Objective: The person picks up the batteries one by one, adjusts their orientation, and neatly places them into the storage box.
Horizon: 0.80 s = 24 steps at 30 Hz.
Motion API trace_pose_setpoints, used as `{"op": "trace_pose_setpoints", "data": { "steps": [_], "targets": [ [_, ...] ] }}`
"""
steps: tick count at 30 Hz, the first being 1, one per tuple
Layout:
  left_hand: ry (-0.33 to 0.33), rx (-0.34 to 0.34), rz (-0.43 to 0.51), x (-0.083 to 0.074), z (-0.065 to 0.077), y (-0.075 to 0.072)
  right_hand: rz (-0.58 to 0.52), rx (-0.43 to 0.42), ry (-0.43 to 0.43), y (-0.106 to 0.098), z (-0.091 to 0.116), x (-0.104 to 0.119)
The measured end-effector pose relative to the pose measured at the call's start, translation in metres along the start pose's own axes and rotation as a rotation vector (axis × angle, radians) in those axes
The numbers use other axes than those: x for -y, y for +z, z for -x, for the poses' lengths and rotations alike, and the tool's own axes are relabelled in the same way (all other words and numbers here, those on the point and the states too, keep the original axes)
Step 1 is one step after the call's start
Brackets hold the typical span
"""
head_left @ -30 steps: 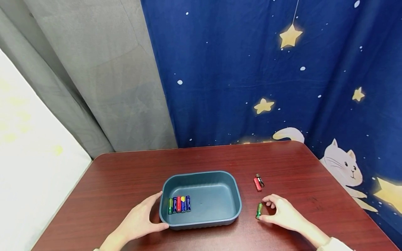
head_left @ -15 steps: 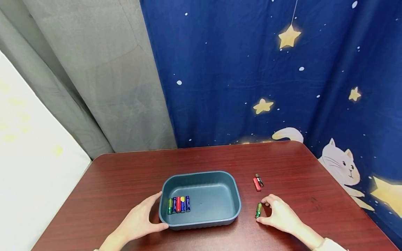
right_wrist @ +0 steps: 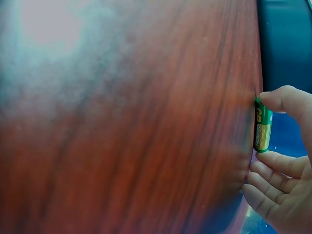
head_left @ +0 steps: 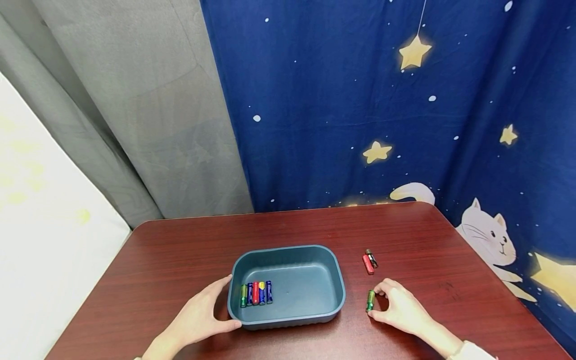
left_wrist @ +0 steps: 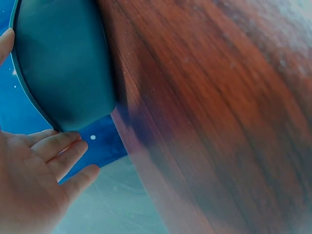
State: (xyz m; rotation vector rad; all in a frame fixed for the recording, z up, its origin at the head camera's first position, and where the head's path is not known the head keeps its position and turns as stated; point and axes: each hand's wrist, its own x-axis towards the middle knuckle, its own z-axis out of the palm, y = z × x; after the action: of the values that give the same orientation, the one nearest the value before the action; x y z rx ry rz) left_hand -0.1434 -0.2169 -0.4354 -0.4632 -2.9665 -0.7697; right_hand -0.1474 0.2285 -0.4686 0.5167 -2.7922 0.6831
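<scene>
My left hand spans the left end of a dark teal plastic bin, its fairly straight fingers at the left rim and the thumb at the front corner. In the left wrist view those fingers touch the bin's outer wall. Right of the bin, my right hand pinches a green and gold battery end to end between thumb and index finger, close over the table. Its other fingers are loosely bent. Several batteries lie side by side in the bin's left part: a green one, a red one and blue ones.
Beyond the right hand, a red battery and a black one lie together on the reddish-brown wooden table. Behind the table hang a grey curtain and a blue curtain with stars.
My right hand stays at the green battery, thumb and index finger at its two ends, with hardly any movement. The left hand remains at the bin. The head view has shifted very slightly.
</scene>
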Motion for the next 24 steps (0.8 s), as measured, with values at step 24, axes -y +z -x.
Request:
{"op": "trace_pose_setpoints", "data": {
  "steps": [24],
  "targets": [
    [0.001, -0.005, -0.010, 0.000, -0.001, 0.000, -0.089, -0.048, -0.019, -0.012, -0.007, -0.003]
  ]
}}
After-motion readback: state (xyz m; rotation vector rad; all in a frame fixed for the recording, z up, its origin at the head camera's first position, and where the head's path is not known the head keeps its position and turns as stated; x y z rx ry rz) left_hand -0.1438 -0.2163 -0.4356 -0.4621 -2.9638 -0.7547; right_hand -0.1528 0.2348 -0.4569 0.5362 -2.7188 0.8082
